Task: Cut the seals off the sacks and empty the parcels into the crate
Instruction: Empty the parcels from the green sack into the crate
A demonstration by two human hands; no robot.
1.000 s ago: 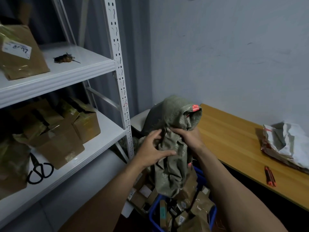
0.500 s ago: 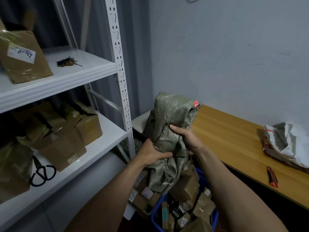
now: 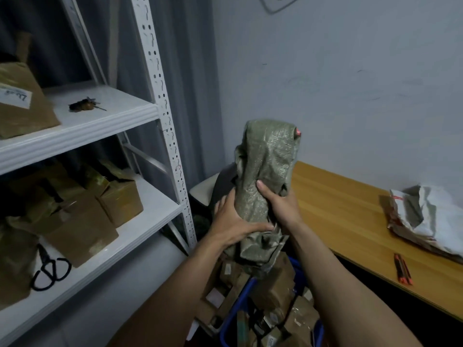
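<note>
Under sack (image 3: 265, 171) — blue crate (image 3: 236, 309), parcels (image 3: 273, 289) inside

On my right, the wooden bench (image 3: 350, 209) carries a crumpled white sack (image 3: 431, 216) at its far right end and an orange-and-black cutter (image 3: 402, 269) near its front edge. On my left, the upper shelf (image 3: 112, 121) holds a labelled brown parcel (image 3: 20, 103). The lower shelf (image 3: 140, 221) holds cardboard boxes (image 3: 120, 201), with black scissors (image 3: 50, 269) near its front edge.

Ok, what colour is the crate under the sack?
Blue: the crate shows best in the head view.
</note>
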